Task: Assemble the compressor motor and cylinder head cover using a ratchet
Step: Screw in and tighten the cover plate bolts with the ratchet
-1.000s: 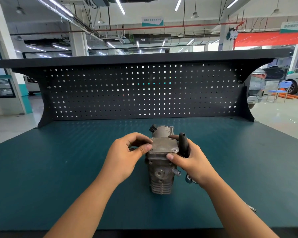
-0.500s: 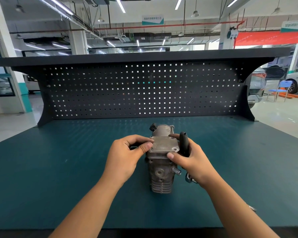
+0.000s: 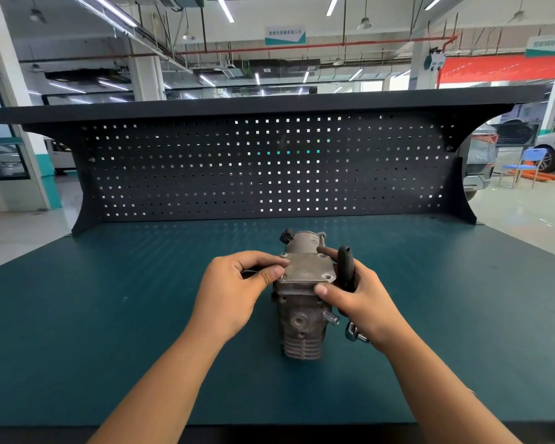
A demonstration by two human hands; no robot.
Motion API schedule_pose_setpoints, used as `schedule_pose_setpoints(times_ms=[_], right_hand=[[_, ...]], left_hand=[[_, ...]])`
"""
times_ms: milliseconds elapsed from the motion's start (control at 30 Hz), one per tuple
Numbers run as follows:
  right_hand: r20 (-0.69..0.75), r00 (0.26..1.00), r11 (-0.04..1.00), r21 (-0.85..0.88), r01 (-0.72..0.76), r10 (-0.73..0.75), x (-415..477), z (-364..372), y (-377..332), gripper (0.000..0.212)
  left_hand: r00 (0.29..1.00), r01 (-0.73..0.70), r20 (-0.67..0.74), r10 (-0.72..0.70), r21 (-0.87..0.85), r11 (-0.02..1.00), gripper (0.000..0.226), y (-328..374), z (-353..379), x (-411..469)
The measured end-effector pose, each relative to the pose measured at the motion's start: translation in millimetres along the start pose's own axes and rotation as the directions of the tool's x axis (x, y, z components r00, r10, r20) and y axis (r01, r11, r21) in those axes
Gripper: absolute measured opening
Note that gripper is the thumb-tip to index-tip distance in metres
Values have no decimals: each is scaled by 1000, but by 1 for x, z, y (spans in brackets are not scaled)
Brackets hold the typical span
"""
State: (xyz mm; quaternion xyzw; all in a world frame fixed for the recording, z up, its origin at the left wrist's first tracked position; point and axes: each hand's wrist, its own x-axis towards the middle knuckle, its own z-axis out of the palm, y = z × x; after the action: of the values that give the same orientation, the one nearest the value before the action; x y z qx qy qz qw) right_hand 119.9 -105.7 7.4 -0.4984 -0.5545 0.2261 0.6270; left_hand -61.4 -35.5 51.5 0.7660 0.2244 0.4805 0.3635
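Note:
A grey metal compressor (image 3: 300,328) stands upright in the middle of the green bench mat. The flat square cylinder head cover (image 3: 308,267) lies on its top, with bolt holes at the corners. My left hand (image 3: 237,293) pinches the cover's left edge between thumb and forefinger. My right hand (image 3: 356,302) holds the cover's right side with thumb and forefinger. The same hand also grips a ratchet (image 3: 345,267), whose black handle sticks up and whose chrome head shows below the palm. The motor's round housing (image 3: 305,240) sits behind the cover.
A dark pegboard back panel (image 3: 269,168) with a shelf on top closes off the far side of the bench. The green mat (image 3: 109,299) spreads wide to the left and right. The bench's front edge runs along the bottom of the view.
Both hands have stayed on the cover with only slight shifts. The compressor stands in the same place.

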Motion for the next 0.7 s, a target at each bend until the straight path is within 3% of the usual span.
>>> schedule_pose_setpoints(times_ms=[367,700], right_hand=[[-12,1000,1000,-15,-5,4,-1,0,1,58],[-12,1000,1000,-20,-5,4,-1,0,0,56]], left_hand=[[996,-76,50,70,141,987,35,4,-2,-2],[997,-63,60,56,132,989,37,1,-2,-3]])
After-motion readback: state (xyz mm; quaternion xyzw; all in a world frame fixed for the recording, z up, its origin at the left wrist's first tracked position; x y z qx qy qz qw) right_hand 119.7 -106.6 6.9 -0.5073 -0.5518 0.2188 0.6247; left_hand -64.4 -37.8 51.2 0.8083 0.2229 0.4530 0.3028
